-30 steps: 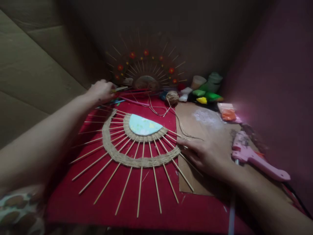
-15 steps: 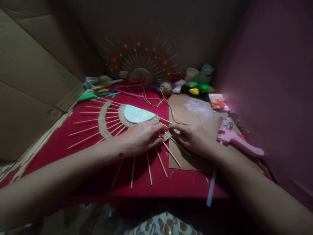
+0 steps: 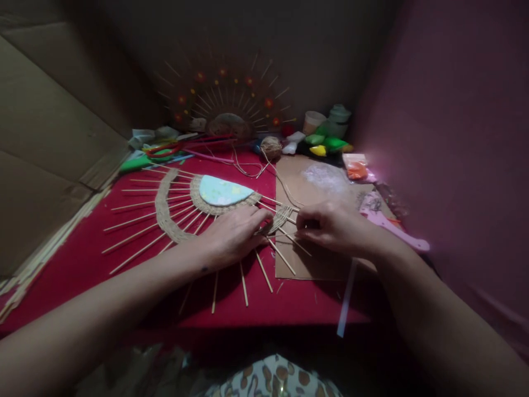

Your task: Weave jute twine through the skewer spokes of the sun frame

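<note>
Our half-round stick-and-twine weaving [image 3: 215, 209] lies partly beneath our left hand [image 3: 235, 232], which pinches its outer band [image 3: 283, 218]; our right hand [image 3: 333, 225] curls just beside, pinching what we cannot tell. Beyond, a plastic packet [image 3: 356, 167] holds something orange.

Your left forearm [image 3: 119, 306] extends from the near left edge toward the centre; a small dark mark [image 3: 204, 269] shows at the wrist [image 3: 200, 256]. Your left hand [image 3: 233, 234] is back-up, fingers [image 3: 261, 216] bent and pointing right. Your right forearm [image 3: 438, 303] enters from the near right. Your right hand [image 3: 334, 223] faces it, just apart, fingers [image 3: 306, 214] curled leftward, thumb side toward you. Fingertip closure is unclear on both.
</note>
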`<state>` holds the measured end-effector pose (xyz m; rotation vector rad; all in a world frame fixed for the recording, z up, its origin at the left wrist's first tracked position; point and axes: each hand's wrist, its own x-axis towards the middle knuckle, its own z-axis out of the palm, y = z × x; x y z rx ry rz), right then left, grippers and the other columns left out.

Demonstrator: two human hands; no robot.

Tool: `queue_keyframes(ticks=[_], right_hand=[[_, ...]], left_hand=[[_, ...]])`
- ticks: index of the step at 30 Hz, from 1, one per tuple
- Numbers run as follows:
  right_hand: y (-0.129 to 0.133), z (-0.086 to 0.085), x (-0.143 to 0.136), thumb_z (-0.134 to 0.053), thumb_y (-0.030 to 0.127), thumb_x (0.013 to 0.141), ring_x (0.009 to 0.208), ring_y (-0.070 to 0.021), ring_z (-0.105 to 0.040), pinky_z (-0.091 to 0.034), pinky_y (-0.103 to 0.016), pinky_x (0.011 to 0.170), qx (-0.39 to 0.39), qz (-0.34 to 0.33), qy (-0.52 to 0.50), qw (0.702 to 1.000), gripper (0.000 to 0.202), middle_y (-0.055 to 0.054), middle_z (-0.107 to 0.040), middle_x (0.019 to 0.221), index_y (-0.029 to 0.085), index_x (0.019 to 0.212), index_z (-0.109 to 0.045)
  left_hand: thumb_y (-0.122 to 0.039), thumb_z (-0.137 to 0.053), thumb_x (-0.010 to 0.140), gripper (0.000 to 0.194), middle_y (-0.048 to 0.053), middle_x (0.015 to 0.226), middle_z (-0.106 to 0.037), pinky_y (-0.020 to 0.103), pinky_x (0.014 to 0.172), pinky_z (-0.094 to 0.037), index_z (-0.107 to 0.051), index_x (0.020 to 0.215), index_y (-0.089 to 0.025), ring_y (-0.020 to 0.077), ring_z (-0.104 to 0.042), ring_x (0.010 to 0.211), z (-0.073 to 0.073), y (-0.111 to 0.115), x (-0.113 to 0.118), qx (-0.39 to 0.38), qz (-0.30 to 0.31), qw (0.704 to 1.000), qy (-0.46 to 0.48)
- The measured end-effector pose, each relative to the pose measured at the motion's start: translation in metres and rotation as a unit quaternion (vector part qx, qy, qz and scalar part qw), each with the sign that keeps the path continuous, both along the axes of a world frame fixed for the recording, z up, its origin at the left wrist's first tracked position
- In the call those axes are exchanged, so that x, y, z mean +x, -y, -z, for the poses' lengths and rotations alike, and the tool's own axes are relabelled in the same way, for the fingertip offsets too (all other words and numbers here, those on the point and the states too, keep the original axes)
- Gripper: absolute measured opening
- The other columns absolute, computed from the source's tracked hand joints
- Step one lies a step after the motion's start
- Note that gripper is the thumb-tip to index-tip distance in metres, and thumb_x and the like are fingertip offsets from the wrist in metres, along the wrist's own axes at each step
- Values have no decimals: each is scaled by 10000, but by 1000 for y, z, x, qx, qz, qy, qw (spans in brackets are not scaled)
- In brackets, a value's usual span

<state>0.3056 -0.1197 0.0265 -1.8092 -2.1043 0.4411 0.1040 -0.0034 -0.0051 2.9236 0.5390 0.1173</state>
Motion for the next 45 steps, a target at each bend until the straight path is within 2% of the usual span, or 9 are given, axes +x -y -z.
queue_keyframes(ticks=[7, 10, 15, 20, 23, 29, 37, 42, 45], right_hand=[[13, -9, 10, -594, 143, 788, 659, -121, -591, -395, -215, 579, -133, -65, -5, 989, 162, 2, -700, 738, 221, 802, -735], [18, -8, 12, -585, 173, 808, 633, -119, -588, -394, -220, 564, -155, -85, -3, 984, 158, 3, -698, 719, 224, 787, -733], [21, -8, 12, -563, 169, 819, 616, -120, -573, -385, -234, 561, -139, -79, 27, 987, 168, -16, -690, 710, 202, 764, -718], [25, -13, 12, -519, 157, 831, 618, -111, -553, -373, -239, 570, -123, -111, 11, 986, 201, -24, -678, 735, 190, 779, -710], [28, -15, 10, -512, 165, 840, 620, -108, -539, -364, -240, 578, -126, -130, 9, 983, 210, -24, -653, 707, 182, 725, -687], [32, -14, 7, -526, 179, 842, 608, -105, -524, -339, -246, 589, -157, -116, 37, 980, 205, -43, -639, 678, 155, 671, -636], [30, -10, 13, -493, 153, 823, 615, -110, -496, -328, -255, 580, -67, -87, 62, 992, 200, -38, -603, 683, 158, 652, -597], [19, -4, 18, -493, 145, 811, 691, -146, -535, -334, -274, 616, 71, 3, 139, 988, 178, -61, -647, 749, 157, 707, -638], [8, -3, 16, -484, 142, 826, 717, -157, -541, -339, -279, 631, 99, 32, 170, 980, 190, -66, -660, 777, 158, 724, -644]], left_hand=[[-289, -603, 856, 317, 60, 950, -612, 300, 714, -421, -541, 1152, -194, 187, -556, 832, 4, -10, -3, -27, 28, 999, 19], [-294, -595, 864, 304, 61, 970, -621, 304, 743, -413, -533, 1144, -192, 196, -558, 873, 4, -9, -5, 4, 50, 998, 39], [-288, -528, 910, 224, 72, 1026, -633, 333, 839, -402, -539, 1112, -191, 225, -548, 977, -1, -6, -4, 23, 73, 997, 9], [-333, -522, 920, 227, 65, 1016, -616, 313, 813, -402, -533, 1106, -203, 205, -543, 939, 2, -14, -6, -10, 92, 996, 16], [-353, -509, 929, 239, 64, 1011, -612, 304, 797, -398, -526, 1118, -209, 194, -546, 923, 4, -19, -7, -18, 96, 995, 28], [-330, -563, 899, 247, 37, 940, -618, 280, 757, -404, -542, 1114, -210, 168, -556, 856, -2, -21, -7, -31, 96, 993, 56], [-362, -555, 902, 253, 46, 879, -603, 278, 714, -397, -562, 1095, -198, 165, -550, 808, 2, -24, -10, -37, 90, 994, 58], [-355, -554, 898, 264, 63, 946, -600, 299, 737, -403, -565, 1111, -200, 189, -548, 855, -1, -21, -11, -43, 71, 996, 19], [-335, -568, 885, 292, 69, 976, -601, 307, 759, -410, -562, 1144, -202, 201, -556, 889, -2, -20, -12, -49, 63, 997, 11]])
